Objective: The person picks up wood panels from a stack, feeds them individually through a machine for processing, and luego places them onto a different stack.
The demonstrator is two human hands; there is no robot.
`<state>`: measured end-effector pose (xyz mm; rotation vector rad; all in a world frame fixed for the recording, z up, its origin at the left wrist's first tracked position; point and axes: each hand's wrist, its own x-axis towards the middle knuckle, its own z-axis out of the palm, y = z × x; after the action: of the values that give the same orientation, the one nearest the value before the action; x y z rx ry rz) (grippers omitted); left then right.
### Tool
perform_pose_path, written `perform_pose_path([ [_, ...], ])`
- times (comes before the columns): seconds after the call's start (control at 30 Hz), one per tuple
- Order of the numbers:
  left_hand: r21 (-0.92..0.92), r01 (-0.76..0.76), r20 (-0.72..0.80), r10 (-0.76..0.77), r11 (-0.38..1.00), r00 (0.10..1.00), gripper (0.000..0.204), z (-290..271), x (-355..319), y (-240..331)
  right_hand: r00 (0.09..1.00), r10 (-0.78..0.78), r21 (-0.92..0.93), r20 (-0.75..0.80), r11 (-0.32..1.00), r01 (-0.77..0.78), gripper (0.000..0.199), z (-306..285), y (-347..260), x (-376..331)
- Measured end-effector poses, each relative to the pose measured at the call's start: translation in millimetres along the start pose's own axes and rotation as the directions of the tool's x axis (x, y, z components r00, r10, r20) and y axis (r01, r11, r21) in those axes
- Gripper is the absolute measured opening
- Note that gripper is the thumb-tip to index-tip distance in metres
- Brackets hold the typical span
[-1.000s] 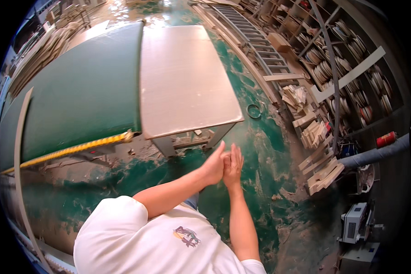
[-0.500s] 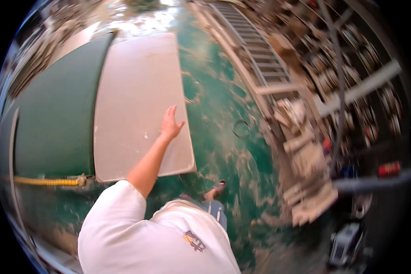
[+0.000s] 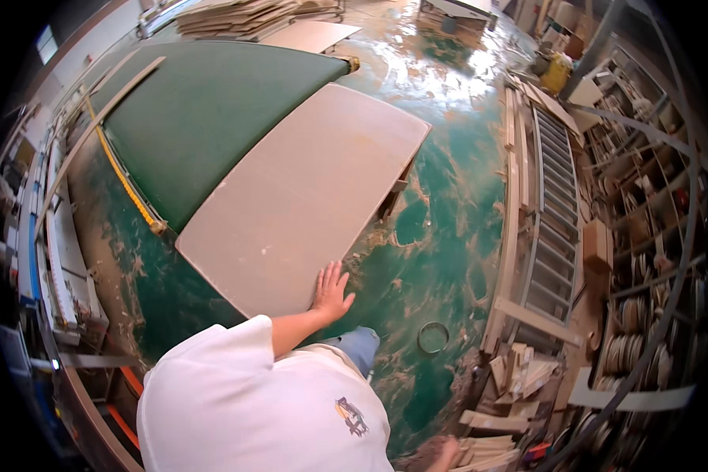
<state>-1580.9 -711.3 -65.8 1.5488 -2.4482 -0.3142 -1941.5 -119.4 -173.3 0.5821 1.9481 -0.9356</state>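
My left hand (image 3: 333, 295) is open, its fingers stretched out over the near right corner of a pale beige board (image 3: 299, 204) with rounded corners. Whether the palm presses on the board or only hovers beside its edge is hard to tell. A dark green padded-looking table surface (image 3: 212, 118) lies against the board's left side. Low at the bottom edge, my right hand (image 3: 447, 450) shows only in part and blurred, near a pile of wood offcuts (image 3: 486, 455); its fingers cannot be made out.
A roller conveyor (image 3: 554, 212) runs along the right, with wood strips beside it. Shelves of edging rolls (image 3: 625, 354) stand beyond. On the green dusty floor lies a dark ring (image 3: 433, 337). Stacked boards (image 3: 236, 17) sit at the back left.
The view has swung to the right, so the board and green table now slant. My left hand has shifted from over the board's right part to its near corner. My right hand shows at the bottom.
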Motion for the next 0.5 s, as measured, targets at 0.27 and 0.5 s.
perform_pose_path([
  [0.27,-0.053,0.598,-0.540,-0.526,0.800,0.657,0.067,48.3,113.8,-44.3,0.730,-0.640,0.039,-0.241,0.745,0.666,0.032,-15.4,-354.5,79.6],
  [0.5,-0.083,0.997,-0.515,-0.856,-0.006,-0.048,0.070,25.5,81.8,-82.3,0.889,-0.222,-0.519,0.400,0.745,0.419,0.019,111.0,-411.8,61.1],
])
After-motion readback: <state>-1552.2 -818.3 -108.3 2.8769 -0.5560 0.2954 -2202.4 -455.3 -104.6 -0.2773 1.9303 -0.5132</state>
